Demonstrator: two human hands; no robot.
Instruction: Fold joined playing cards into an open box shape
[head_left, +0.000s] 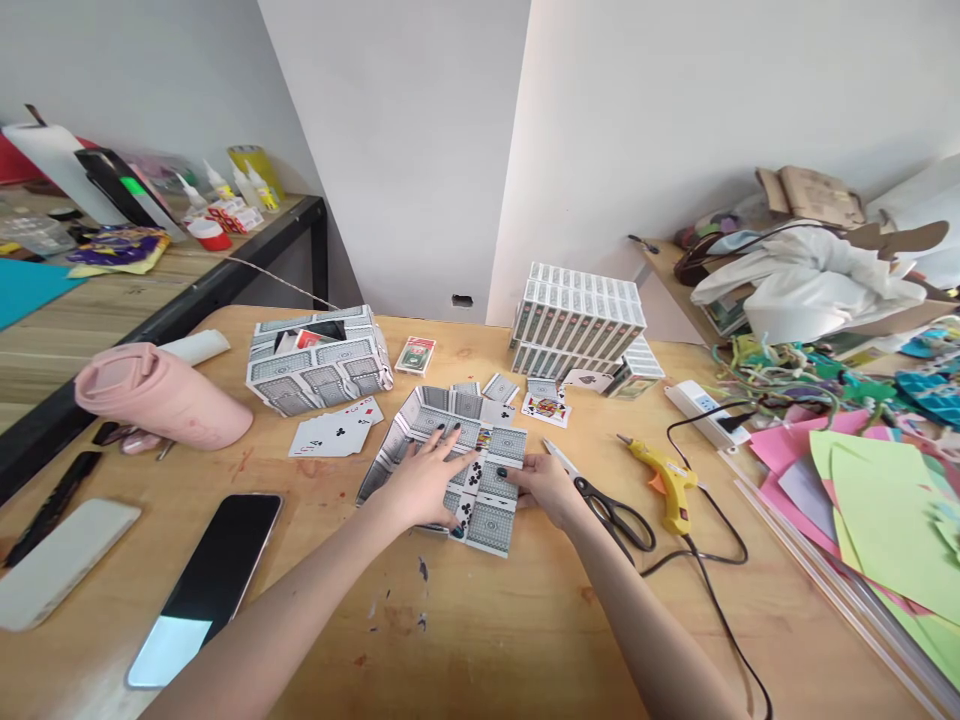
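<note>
A shallow box built from playing cards [390,445] sits on the table before me, patterned card backs on its walls. My left hand [429,478] lies on it with fingers spread, pressing on the cards inside. At its right side, a flap of joined cards [491,530] shows grey backs and a strip of card faces. My right hand [546,488] pinches the right edge of that flap, thumb on top and fingers underneath. Behind stands a finished-looking card box [322,370] with an opening on top. Loose playing cards [330,440] lie in front of it.
Scissors [611,505] and a yellow glue gun [667,480] with its cord lie to the right, near a power strip [705,410]. Stacked card decks [577,320] stand behind. At left are a pink tumbler [165,395] and a phone [214,580]. Coloured paper [885,510] covers the right edge.
</note>
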